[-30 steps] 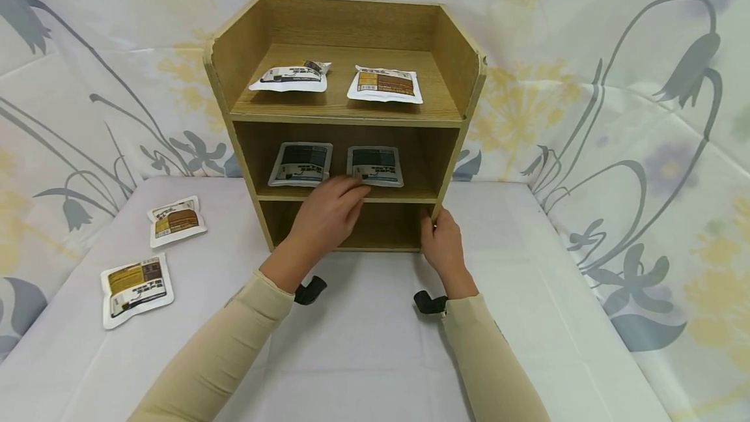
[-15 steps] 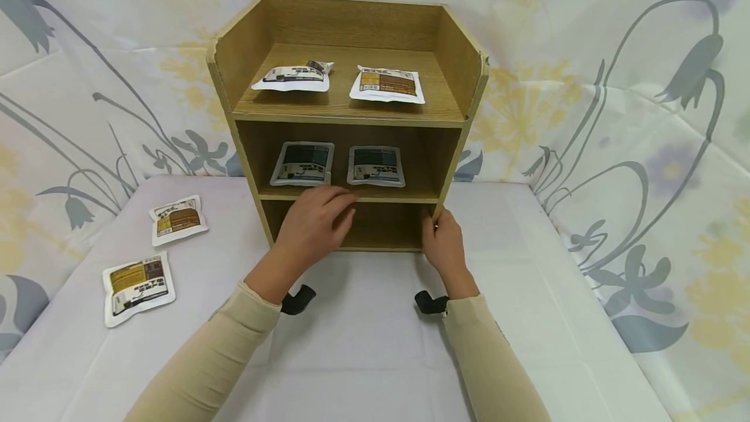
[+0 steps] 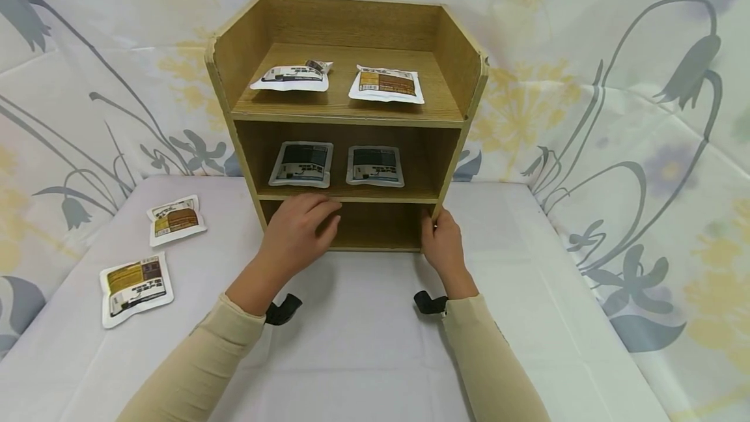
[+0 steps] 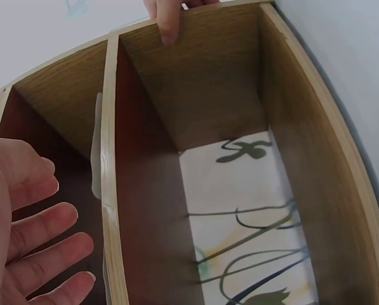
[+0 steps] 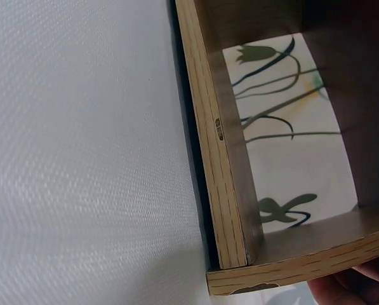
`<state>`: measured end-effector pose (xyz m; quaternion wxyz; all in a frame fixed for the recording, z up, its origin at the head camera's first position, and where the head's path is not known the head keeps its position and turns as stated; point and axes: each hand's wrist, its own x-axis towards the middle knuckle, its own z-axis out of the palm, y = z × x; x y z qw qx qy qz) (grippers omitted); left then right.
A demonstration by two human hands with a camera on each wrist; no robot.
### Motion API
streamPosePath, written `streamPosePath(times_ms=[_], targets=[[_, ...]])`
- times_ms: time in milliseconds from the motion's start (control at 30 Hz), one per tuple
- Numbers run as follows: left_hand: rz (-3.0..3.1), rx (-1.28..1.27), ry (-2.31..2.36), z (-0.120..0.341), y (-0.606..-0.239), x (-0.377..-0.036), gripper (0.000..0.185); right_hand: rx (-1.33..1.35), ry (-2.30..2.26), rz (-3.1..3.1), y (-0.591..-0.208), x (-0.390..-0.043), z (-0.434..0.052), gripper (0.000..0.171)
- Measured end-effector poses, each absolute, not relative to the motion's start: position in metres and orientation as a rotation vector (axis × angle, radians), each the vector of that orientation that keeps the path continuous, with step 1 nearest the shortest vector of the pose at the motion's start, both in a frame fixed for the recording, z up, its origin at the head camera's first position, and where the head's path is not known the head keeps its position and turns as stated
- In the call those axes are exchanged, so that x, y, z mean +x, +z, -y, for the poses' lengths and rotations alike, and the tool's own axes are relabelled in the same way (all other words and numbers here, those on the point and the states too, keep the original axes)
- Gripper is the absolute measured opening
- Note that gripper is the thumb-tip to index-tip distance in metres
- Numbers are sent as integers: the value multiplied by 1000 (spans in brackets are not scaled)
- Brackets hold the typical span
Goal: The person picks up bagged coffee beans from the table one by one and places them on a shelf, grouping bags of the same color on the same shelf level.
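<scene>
Place: a staged set for recording, made to look like a small shop display; it is not a real home or shop.
Backdrop: a pale cloth (image 3: 615, 116) with printed grey and yellow flowers hangs from 9 to 3 o'clock and hides the whole room behind it.
Table: a table (image 3: 363, 344) under a plain white cover, with fold lines in the fabric.
Furniture: one small wooden shelf unit (image 3: 346, 116) at 12 o'clock, open at the back, so the flower cloth shows through it.
Goods: identical sealed packets (image 3: 387, 83) laid in neat pairs on the shelves, and two more packets (image 3: 136, 285) at 10 o'clock on the table.
Cameras: black straps (image 3: 430, 303) on both wrists.
</scene>
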<state>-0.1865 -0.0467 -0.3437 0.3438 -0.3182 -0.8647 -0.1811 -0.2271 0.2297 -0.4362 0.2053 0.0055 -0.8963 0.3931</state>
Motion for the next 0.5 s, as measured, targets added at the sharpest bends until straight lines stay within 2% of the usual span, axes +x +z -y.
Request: streamPosePath(times_ms=[500], targets=[[2268, -795, -453, 68, -348, -176, 18, 5, 1102, 2513, -436, -228, -230, 42]])
